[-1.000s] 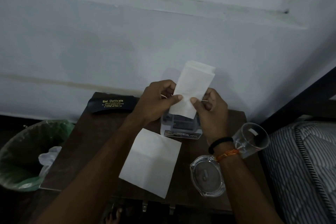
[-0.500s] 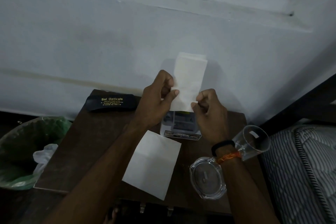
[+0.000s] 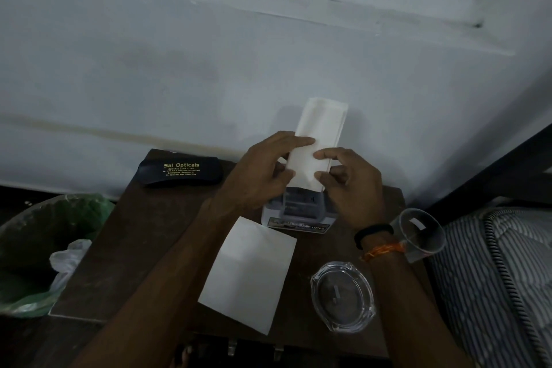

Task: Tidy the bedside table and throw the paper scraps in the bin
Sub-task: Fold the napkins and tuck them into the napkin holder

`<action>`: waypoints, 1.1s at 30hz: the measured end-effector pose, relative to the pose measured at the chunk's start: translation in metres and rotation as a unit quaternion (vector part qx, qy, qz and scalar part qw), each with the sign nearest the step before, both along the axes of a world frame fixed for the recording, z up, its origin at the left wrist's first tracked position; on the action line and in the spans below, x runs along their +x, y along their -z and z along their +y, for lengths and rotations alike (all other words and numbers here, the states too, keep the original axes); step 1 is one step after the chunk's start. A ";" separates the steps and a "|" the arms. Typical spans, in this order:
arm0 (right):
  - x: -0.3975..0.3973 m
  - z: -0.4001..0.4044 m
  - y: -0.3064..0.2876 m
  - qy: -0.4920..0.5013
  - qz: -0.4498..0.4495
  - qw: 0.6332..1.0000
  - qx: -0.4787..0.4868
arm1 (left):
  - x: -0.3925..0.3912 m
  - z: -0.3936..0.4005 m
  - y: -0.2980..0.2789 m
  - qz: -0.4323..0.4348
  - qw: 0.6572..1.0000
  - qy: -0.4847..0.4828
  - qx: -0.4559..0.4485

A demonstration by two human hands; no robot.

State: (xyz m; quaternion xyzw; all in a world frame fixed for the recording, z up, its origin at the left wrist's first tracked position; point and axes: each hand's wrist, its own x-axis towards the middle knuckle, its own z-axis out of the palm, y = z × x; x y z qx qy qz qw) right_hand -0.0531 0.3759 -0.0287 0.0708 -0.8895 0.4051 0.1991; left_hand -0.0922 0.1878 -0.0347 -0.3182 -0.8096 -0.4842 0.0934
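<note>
A folded white paper strip [image 3: 321, 131] stands upright above the dark brown bedside table [image 3: 140, 236], near its back edge. My left hand [image 3: 263, 170] and my right hand [image 3: 349, 182] both pinch its lower part, fingers on the front and thumbs behind. A second white sheet [image 3: 249, 273] lies flat on the table in front of my hands. The bin [image 3: 35, 254], lined with a green bag, stands on the floor to the table's left.
A black spectacle case [image 3: 179, 172] lies at the back left. A small clear box [image 3: 295, 212] sits under my hands. A glass ashtray [image 3: 342, 296] and a drinking glass [image 3: 421, 233] stand at the right. A striped mattress [image 3: 495, 278] borders the table's right side.
The paper strip was held by my left hand alone half a second ago. My right hand has come back onto it, and both hands now pinch it with the fingers flatter.
</note>
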 end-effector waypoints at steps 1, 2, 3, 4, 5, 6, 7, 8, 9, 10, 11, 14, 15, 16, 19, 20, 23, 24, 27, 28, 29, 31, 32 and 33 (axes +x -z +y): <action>0.000 0.000 0.002 0.010 0.015 1.000 0.014 | -0.001 0.001 0.000 0.009 1.000 -0.006 -0.004; -0.001 0.000 0.003 0.022 0.032 0.999 0.029 | -0.001 0.002 0.001 0.018 1.000 -0.014 -0.004; -0.002 0.000 0.005 0.035 0.049 0.997 0.045 | -0.002 0.003 0.001 0.030 0.999 -0.025 -0.003; -0.002 -0.001 0.006 0.050 0.065 0.995 0.063 | -0.002 0.004 0.002 0.043 0.998 -0.038 0.000; -0.003 -0.001 0.006 0.064 0.081 0.991 0.080 | -0.003 0.004 0.002 0.055 0.997 -0.052 0.002; -0.004 -0.002 0.007 0.076 0.092 0.989 0.091 | -0.003 0.004 0.003 0.066 0.995 -0.069 0.000; -0.005 -0.003 0.008 0.085 0.099 0.987 0.094 | -0.004 0.005 0.004 0.076 0.993 -0.085 -0.005; -0.006 -0.003 0.009 0.092 0.103 0.986 0.095 | -0.004 0.005 0.006 0.085 0.991 -0.100 -0.012; -0.007 -0.004 0.011 0.096 0.105 0.985 0.094 | -0.005 0.005 0.008 0.090 0.990 -0.109 -0.015; -0.008 -0.003 0.012 0.099 0.106 0.985 0.093 | -0.005 0.006 0.010 0.090 0.989 -0.112 -0.014; -0.010 -0.003 0.014 0.100 0.107 0.985 0.091 | -0.005 0.006 0.011 0.085 0.990 -0.110 -0.012; -0.013 -0.004 0.017 0.095 0.097 0.987 0.085 | -0.004 0.008 0.013 0.059 0.991 -0.118 -0.003; -0.013 -0.004 0.017 0.093 0.089 0.988 0.084 | -0.004 0.008 0.014 0.055 0.991 -0.123 0.001; -0.012 -0.005 0.018 0.091 0.082 0.989 0.084 | -0.005 0.008 0.015 0.052 0.991 -0.127 0.002; -0.010 -0.008 0.018 0.074 0.069 0.992 0.079 | -0.005 0.011 0.017 0.049 0.990 -0.130 -0.005; -0.009 -0.009 0.018 0.070 0.067 0.992 0.080 | -0.005 0.012 0.017 0.049 0.990 -0.129 -0.006; -0.009 -0.011 0.021 0.067 0.066 0.992 0.078 | -0.003 0.014 0.017 0.059 0.991 -0.121 -0.014; -0.009 -0.012 0.021 0.067 0.066 0.993 0.071 | -0.003 0.015 0.017 0.062 0.991 -0.119 -0.019; -0.012 -0.014 0.023 0.076 0.058 0.994 0.049 | -0.002 0.016 0.018 0.074 0.990 -0.117 -0.031; -0.012 -0.016 0.023 0.080 0.050 0.995 0.039 | -0.003 0.016 0.019 0.079 0.989 -0.119 -0.036; -0.012 -0.017 0.023 0.085 0.040 0.995 0.028 | -0.004 0.018 0.020 0.082 0.988 -0.121 -0.044; -0.012 -0.019 0.022 0.098 0.016 0.995 0.011 | -0.006 0.020 0.023 0.084 0.986 -0.128 -0.059; -0.012 -0.019 0.021 0.104 0.007 0.995 0.005 | -0.007 0.020 0.024 0.085 0.986 -0.131 -0.064; -0.012 -0.019 0.021 0.110 0.002 0.994 0.000 | -0.008 0.021 0.025 0.084 0.985 -0.133 -0.065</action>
